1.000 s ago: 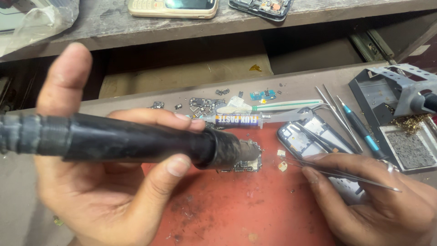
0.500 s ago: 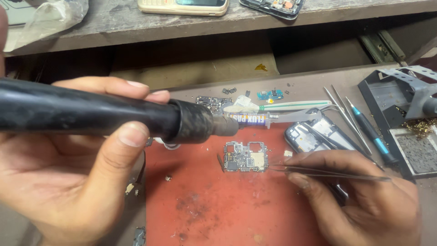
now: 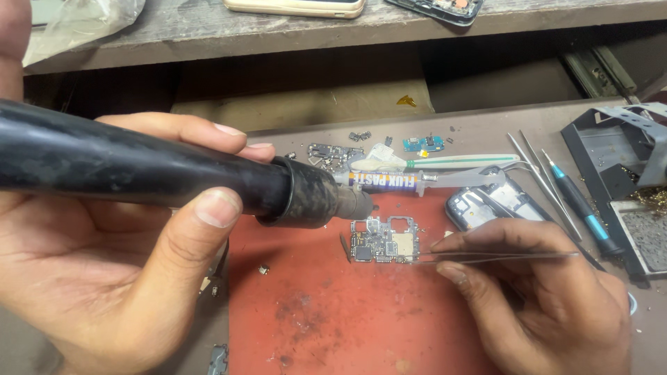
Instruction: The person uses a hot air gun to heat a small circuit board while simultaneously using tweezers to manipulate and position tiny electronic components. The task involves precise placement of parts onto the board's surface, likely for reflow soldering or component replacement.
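Observation:
My left hand (image 3: 104, 278) grips a thick black hot-air wand (image 3: 174, 173), its nozzle pointing right and hovering just above the upper left of a small phone circuit board (image 3: 383, 239). The board lies flat on a red work mat (image 3: 333, 319). My right hand (image 3: 542, 305) pinches metal tweezers (image 3: 486, 258), whose tips touch the board's right edge.
A flux syringe (image 3: 410, 182), a phone frame (image 3: 486, 205), small loose parts (image 3: 333, 154), a toothbrush (image 3: 472, 162), spare tweezers (image 3: 542, 180) and a teal screwdriver (image 3: 583, 208) lie behind and right. A black stand (image 3: 611, 167) is at far right. Phones (image 3: 292, 7) rest on the upper shelf.
The wand's nozzle has pulled off the board toward the upper left, uncovering it. The tweezers have shifted left so their tips now reach the board's right edge.

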